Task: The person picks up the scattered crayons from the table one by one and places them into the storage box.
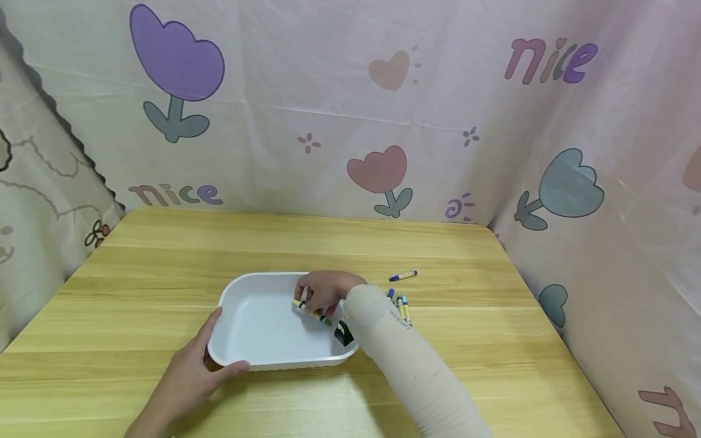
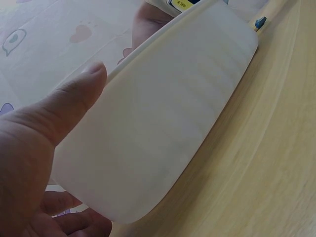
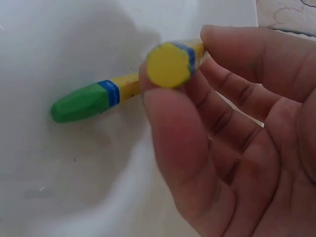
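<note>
A white tray [image 1: 257, 328] sits on the table. My left hand [image 1: 188, 371] holds its near left corner, thumb [image 2: 74, 101] against the near wall and fingers round the left end. Over the tray, my right hand [image 1: 325, 289] pinches a yellow crayon [image 3: 169, 64] between thumb and fingertip. Just beyond it is a green crayon [image 3: 86, 102] with a blue band, inside the tray; its far part is hidden behind the yellow one, so I cannot tell whether the hand touches it.
Right of the tray, several crayons [image 1: 405, 307] lie partly behind the right sleeve [image 1: 408, 359]. A blue crayon [image 1: 403, 275] lies alone farther back on the wooden table [image 1: 246, 237]. A printed curtain [image 1: 274, 73] hangs behind and at the sides.
</note>
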{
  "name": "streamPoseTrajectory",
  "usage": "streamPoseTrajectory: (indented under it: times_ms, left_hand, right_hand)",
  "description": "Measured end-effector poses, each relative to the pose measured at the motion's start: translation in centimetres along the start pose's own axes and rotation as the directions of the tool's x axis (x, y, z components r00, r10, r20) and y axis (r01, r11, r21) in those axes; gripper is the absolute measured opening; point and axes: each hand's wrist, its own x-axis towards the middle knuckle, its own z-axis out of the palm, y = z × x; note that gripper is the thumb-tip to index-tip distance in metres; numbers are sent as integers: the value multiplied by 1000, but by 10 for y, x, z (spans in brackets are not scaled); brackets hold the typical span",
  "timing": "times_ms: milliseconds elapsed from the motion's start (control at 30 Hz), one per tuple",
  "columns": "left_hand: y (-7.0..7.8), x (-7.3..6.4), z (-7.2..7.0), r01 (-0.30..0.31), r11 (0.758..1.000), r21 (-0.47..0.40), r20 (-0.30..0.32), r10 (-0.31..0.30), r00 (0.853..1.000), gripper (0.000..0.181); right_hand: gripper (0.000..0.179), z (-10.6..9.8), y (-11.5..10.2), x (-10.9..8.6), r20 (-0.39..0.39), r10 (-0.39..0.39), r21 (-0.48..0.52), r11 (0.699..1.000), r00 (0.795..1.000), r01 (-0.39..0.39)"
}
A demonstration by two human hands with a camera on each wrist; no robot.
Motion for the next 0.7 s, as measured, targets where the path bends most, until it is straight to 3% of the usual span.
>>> streamPoseTrajectory:
  times_ms: [400,700]
  left_hand:
    - [2,1,1,16,1000,-4,7,-16,1000,108]
    - [1,0,0,3,1000,15,0,-3,1000,107]
  right_hand:
    - [18,4,0,2,1,-11,-16,1000,1000,11]
    - [21,3,0,2,7,-2,43,999,1000,1]
